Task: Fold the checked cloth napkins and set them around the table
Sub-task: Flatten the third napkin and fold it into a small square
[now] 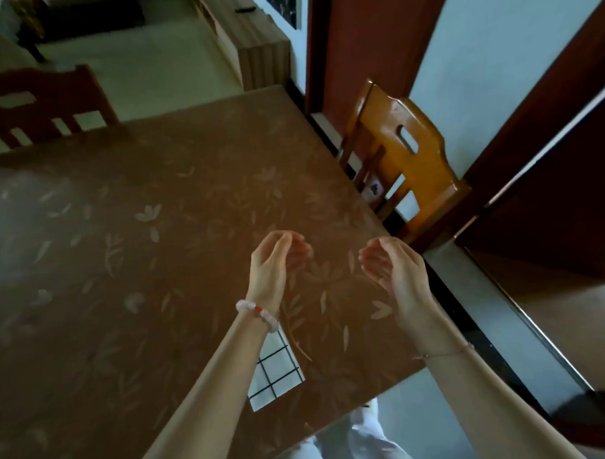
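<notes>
Left hand (pixel 274 262), right hand (pixel 392 264) empty over table (pixel 150 241) near checked napkin (pixel 276 378)

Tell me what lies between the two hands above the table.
In the head view, only bare leaf-patterned tablecloth shows between the left hand and the right hand. The checked napkin lies nearer the person, outside that gap.

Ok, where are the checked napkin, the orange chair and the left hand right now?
checked napkin (pixel 277 378): head view, on the middle of its visible checked face.
orange chair (pixel 386 116): head view, on the upper backrest board.
left hand (pixel 268 262): head view, on the middle of the hand.
</notes>
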`<state>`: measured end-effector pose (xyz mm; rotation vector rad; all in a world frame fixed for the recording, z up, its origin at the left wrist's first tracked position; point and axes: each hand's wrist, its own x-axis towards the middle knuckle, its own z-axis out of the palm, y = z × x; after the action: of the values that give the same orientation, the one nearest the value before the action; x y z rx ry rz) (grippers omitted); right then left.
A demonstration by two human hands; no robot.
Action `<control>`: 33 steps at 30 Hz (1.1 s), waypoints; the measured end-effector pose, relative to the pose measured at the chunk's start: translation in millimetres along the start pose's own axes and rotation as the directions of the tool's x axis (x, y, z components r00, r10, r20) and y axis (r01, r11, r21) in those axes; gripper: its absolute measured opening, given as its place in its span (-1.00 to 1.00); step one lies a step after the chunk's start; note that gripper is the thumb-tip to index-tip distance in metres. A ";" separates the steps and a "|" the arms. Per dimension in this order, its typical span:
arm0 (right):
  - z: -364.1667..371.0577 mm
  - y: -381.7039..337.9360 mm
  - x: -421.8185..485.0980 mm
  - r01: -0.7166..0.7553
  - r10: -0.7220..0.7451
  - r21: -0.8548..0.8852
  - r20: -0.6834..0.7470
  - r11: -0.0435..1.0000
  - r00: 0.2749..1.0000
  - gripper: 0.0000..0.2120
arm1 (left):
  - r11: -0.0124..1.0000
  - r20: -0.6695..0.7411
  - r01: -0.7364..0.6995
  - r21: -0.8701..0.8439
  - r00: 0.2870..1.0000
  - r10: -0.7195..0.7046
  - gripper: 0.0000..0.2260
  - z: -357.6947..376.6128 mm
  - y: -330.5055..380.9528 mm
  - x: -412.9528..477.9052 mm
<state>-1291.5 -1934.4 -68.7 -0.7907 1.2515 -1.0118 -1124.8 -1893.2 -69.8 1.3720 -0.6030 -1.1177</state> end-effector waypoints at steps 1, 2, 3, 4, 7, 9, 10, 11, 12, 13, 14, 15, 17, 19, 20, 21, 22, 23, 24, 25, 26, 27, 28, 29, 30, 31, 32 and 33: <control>-9.9 -4.9 1.1 0.017 -0.017 0.003 -0.015 1.000 1.000 -0.76 | 1.000 0.020 -0.009 0.015 1.000 0.009 -0.80 11.4 1.6 1.0; -20.6 -9.8 2.3 0.035 -0.035 0.001 -0.025 0.999 0.999 -0.76 | 1.000 0.036 -0.016 0.027 0.999 0.015 -0.79 22.6 2.8 1.5; -32.1 -15.0 3.3 0.053 -0.053 -0.006 -0.034 0.999 0.998 -0.76 | 0.999 0.051 -0.019 0.037 0.999 0.017 -0.79 34.0 3.7 1.4; -44.2 -20.2 4.5 0.071 -0.071 -0.010 -0.044 0.997 0.996 -0.75 | 0.999 0.065 -0.018 0.046 0.998 0.015 -0.78 45.3 3.9 0.6; -86.7 -35.7 9.6 0.104 -0.104 -0.004 -0.074 0.995 0.992 -0.77 | 0.995 0.095 -0.013 0.097 0.996 0.004 -0.77 84.0 0.1 -3.3; -118.6 -46.6 14.2 0.116 -0.116 -0.002 -0.084 0.993 0.990 -0.77 | 0.991 0.115 -0.012 0.131 0.993 -0.004 -0.77 116.1 -3.3 -5.6; -136.2 -52.5 17.5 0.121 -0.122 -0.010 -0.086 0.993 0.989 -0.77 | 0.991 0.125 -0.015 0.135 0.992 -0.002 -0.78 134.6 -5.0 -6.9; -154.3 -59.3 20.9 0.124 -0.126 -0.024 -0.085 0.992 0.988 -0.78 | 0.991 0.127 -0.017 0.132 0.992 0.000 -0.79 154.2 -7.2 -8.8; -172.5 -66.4 24.0 0.128 -0.131 -0.042 -0.083 0.991 0.988 -0.78 | 0.992 0.125 -0.018 0.123 0.992 0.003 -0.79 173.8 -9.6 -11.6; -190.3 -73.7 27.2 0.135 -0.139 -0.056 -0.081 0.989 0.987 -0.79 | 0.994 0.124 -0.020 0.108 0.992 0.007 -0.80 193.5 -12.0 -14.5; -207.6 -80.7 30.6 0.146 -0.151 -0.068 -0.077 0.987 0.986 -0.79 | 0.995 0.126 -0.026 0.093 0.992 0.014 -0.80 212.1 -15.1 -17.2; -224.4 -87.1 34.5 0.157 -0.162 -0.079 -0.072 0.984 0.984 -0.79 | 0.996 0.130 -0.034 0.084 0.991 0.023 -0.80 230.3 -17.8 -19.6; -254.6 -99.1 41.3 0.167 -0.173 -0.093 -0.060 0.982 0.983 -0.79 | 0.997 0.119 -0.038 0.064 0.992 0.030 -0.80 262.0 -20.8 -24.3; -279.6 -110.7 46.9 0.168 -0.173 -0.089 -0.051 0.982 0.984 -0.78 | 0.999 0.087 -0.040 0.036 0.996 0.037 -0.80 288.2 -20.4 -29.0; -290.3 -116.0 49.8 0.168 -0.172 -0.080 -0.050 0.983 0.984 -0.78 | 0.998 0.077 -0.047 0.038 0.996 0.044 -0.79 299.3 -19.7 -31.6; -300.3 -120.8 53.4 0.170 -0.173 -0.067 -0.048 0.983 0.984 -0.78 | 0.997 0.074 -0.059 0.054 0.996 0.055 -0.79 309.4 -19.7 -33.6; -309.4 -126.0 57.8 0.173 -0.175 -0.055 -0.042 0.983 0.984 -0.78 | 0.994 0.075 -0.075 0.076 0.995 0.069 -0.80 318.9 -19.8 -35.2; -317.2 -130.6 63.1 0.177 -0.178 -0.046 -0.035 0.983 0.983 -0.78 | 0.991 0.080 -0.093 0.098 0.993 0.086 -0.80 327.6 -19.7 -35.8; -323.9 -134.7 68.6 0.182 -0.183 -0.040 -0.026 0.983 0.983 -0.77 | 0.987 0.088 -0.116 0.115 0.990 0.106 -0.80 335.2 -19.1 -35.6; -329.5 -138.3 74.5 0.191 -0.191 -0.037 -0.015 0.981 0.981 -0.77 | 0.982 0.097 -0.139 0.128 0.987 0.127 -0.80 342.2 -17.5 -34.7; -334.1 -141.6 80.1 0.199 -0.199 -0.035 -0.003 0.979 0.980 -0.77 | 0.978 0.103 -0.159 0.134 0.984 0.146 -0.80 348.0 -14.8 -33.1; -337.6 -144.7 85.8 0.205 -0.205 -0.035 0.007 0.978 0.979 -0.78 | 0.977 0.103 -0.172 0.125 0.982 0.160 -0.80 352.8 -11.4 -30.8; -340.5 -148.2 91.4 0.210 -0.210 -0.033 0.015 0.977 0.978 -0.78 | 0.979 0.094 -0.178 0.098 0.981 0.169 -0.80 357.3 -7.1 -28.0; -342.7 -151.8 97.3 0.215 -0.215 -0.030 0.021 0.976 0.976 -0.79 | 0.982 0.078 -0.179 0.063 0.982 0.174 -0.80 361.1 -3.0 -23.8; -344.0 -155.9 102.9 0.219 -0.218 -0.025 0.026 0.975 0.976 -0.79 | 0.983 0.062 -0.181 0.034 0.982 0.179 -0.80 364.9 1.0 -18.9; -344.9 -159.8 109.0 0.221 -0.220 -0.022 0.032 0.975 0.975 -0.80 | 0.982 0.051 -0.186 0.019 0.981 0.185 -0.80 368.7 4.0 -12.6; -345.3 -163.8 115.2 0.224 -0.223 -0.023 0.035 0.974 0.974 -0.80 | 0.982 0.047 -0.190 0.014 0.981 0.189 -0.80 372.7 6.0 -5.5; -345.3 -167.5 122.0 0.225 -0.224 -0.027 0.036 0.974 0.974 -0.80 | 0.981 0.043 -0.192 0.012 0.980 0.192 -0.81 376.7 6.9 2.4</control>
<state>-1658.6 -2092.6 -20.2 -0.9853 1.1701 -1.1587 -1452.1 -2066.6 -0.5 1.2775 -0.7601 -0.9890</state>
